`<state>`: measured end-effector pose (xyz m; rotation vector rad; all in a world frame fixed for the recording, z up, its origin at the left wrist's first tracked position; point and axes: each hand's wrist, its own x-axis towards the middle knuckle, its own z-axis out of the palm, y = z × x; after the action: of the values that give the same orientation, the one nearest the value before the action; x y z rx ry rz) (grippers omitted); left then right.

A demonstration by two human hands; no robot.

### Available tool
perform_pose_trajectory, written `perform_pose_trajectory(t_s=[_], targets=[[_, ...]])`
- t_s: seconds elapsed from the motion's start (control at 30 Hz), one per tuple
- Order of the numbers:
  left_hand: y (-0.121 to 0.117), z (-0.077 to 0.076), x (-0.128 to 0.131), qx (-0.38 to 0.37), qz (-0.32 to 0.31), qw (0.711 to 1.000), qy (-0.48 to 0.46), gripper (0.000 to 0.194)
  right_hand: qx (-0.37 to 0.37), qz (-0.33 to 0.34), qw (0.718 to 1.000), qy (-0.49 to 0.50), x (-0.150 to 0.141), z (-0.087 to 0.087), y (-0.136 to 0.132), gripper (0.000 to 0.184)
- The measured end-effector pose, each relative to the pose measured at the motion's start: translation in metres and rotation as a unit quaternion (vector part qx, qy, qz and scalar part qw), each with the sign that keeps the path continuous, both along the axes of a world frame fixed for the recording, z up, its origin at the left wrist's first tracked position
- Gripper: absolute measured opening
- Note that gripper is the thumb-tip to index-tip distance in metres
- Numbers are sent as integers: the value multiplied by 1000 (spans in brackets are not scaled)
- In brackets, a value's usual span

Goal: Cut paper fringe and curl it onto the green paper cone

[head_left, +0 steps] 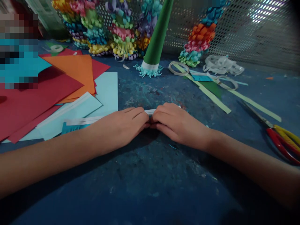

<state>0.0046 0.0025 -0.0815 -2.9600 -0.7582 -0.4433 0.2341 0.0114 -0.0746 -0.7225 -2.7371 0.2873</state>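
My left hand and my right hand meet fingertip to fingertip just above the blue table. Both are closed on a narrow paper strip whose white edge shows between and behind the fingers. Beneath my left forearm a white-edged strip with teal fringe sticks out; whether it is the same piece is hidden. Light blue sheets lie partly under and beyond my left arm. Past my hands a green paper cone with a light blue fringed base stands on the table.
Red paper and orange paper overlap at the left, near a blurred-out person. Scissors with red and yellow handles lie right. Tape rolls, pale green strips and crumpled clear tape lie behind. Curled-paper cones line the metal mesh.
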Motion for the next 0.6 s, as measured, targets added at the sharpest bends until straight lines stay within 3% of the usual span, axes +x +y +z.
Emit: perform_pose_trajectory(t_s=[0.17,0.27,0.4,0.6], targets=[[-5,7,2,-5,-16,1000,16,39,-86,-42,995,-12,-5,7,1,15],[-3,5,2,-6,-15,999,30,28,-113,-56,992,-23,-8,9,2,14],[2,-1,0,-16,-14,998,59,13,-129,-66,989,-26,-7,10,3,17],[1,2,0,-54,6,997,53,12,-138,-53,989,-13,0,10,-2,12]])
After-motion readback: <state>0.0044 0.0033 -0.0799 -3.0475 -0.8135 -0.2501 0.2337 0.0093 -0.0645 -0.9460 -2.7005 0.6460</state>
